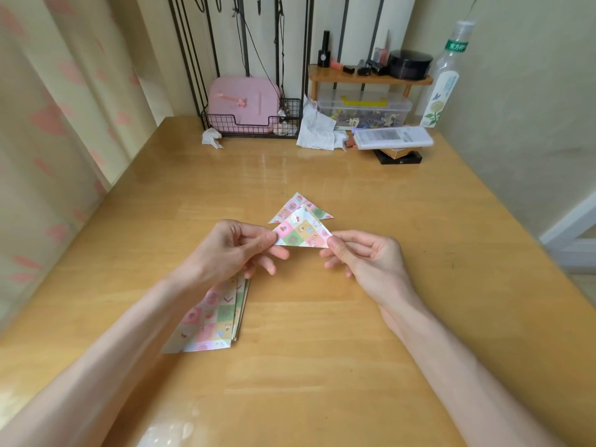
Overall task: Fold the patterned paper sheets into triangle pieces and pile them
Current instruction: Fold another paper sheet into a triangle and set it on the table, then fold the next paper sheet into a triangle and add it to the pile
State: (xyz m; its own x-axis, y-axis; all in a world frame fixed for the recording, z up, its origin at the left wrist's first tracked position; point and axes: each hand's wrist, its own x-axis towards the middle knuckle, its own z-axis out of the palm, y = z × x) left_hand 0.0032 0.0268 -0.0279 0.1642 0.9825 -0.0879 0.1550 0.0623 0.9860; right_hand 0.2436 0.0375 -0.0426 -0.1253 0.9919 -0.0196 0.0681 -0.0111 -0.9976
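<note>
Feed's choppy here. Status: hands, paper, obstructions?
Left hand, right hand: each pinching a base corner of the held triangle. One finished triangle on the table just behind. Sheet stack under left forearm, nothing between.

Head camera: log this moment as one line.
left hand: pinches left corner of paper triangle | right hand: pinches its right corner | finished triangle: on table behind | sheet stack: under left wrist

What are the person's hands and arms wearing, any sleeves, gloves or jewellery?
Nothing that shows. The left hand and right hand are bare, with no gloves or rings visible. The left forearm and right forearm are also uncovered, with no sleeve, watch or bracelet anywhere down to the frame's lower edge.
</note>
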